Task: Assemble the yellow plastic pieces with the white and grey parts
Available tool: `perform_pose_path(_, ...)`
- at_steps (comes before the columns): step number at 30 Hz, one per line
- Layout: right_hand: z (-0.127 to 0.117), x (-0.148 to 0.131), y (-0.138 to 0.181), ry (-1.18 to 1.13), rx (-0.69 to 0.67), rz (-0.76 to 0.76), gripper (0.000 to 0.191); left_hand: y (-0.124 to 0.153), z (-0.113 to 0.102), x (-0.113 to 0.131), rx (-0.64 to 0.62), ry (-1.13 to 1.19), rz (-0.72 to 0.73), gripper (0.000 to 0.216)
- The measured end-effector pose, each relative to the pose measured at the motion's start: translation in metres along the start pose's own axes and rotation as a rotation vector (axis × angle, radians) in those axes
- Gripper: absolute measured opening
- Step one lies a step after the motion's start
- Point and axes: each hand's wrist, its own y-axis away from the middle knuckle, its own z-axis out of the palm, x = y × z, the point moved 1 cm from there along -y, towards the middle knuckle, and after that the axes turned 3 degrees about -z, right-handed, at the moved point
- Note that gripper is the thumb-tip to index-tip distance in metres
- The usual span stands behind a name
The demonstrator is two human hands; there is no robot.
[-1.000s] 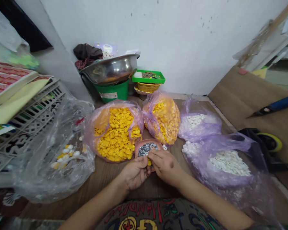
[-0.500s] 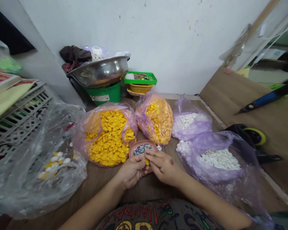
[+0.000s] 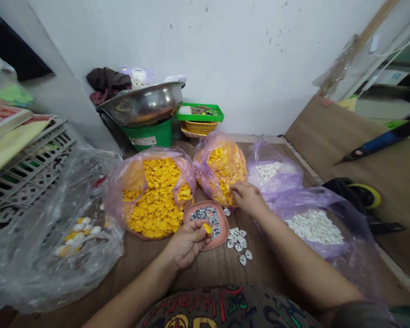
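Note:
My left hand (image 3: 189, 243) pinches a small yellow plastic piece (image 3: 207, 228) between thumb and fingers, above the near left edge of a pink dish (image 3: 224, 234). Small grey and dark bits (image 3: 205, 214) lie in that dish. My right hand (image 3: 249, 198) is at the right side of a purple-tinted bag of yellow pieces (image 3: 218, 157), its fingertips drawn together. Whatever those fingers hold, if anything, is hidden. Below this hand, several white eye-shaped pieces with dark holes (image 3: 237, 240) are scattered on the brown tabletop (image 3: 205, 273).
A larger open bag of yellow pieces (image 3: 157, 196) stands left of the dish. Two purple bags of white pieces (image 3: 314, 228) lie right. At far left is a clear bag with yellow and white pieces (image 3: 78, 237). Behind are a metal basin (image 3: 146, 102) and a green tray (image 3: 218, 111).
My right hand has left my left hand and moved up and right to the yellow bag, uncovering the scattered white pieces. My left hand stays by the dish with the yellow piece.

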Motion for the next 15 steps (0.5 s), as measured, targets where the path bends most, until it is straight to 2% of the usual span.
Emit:
perform_pose_path(3,0.014,-0.008,-0.019,-0.033,-0.093,0.019,0.019,0.002,0.003,0.001,0.029,-0.005,0.019,0.021)
perform_pose_path(7,0.025,-0.001,-0.026,-0.099,-0.107,0.122,0.019,0.006,0.004,0.004,0.058,0.002,0.045,0.020)
perform_pose_path(12,0.023,0.017,-0.023,-0.316,-0.024,0.221,0.019,0.005,0.001,0.006,0.078,0.024,0.071,0.021)
perform_pose_path(15,0.016,0.015,-0.014,-0.486,0.056,0.255,0.017,0.001,0.004,0.005,0.048,0.047,0.068,0.022)
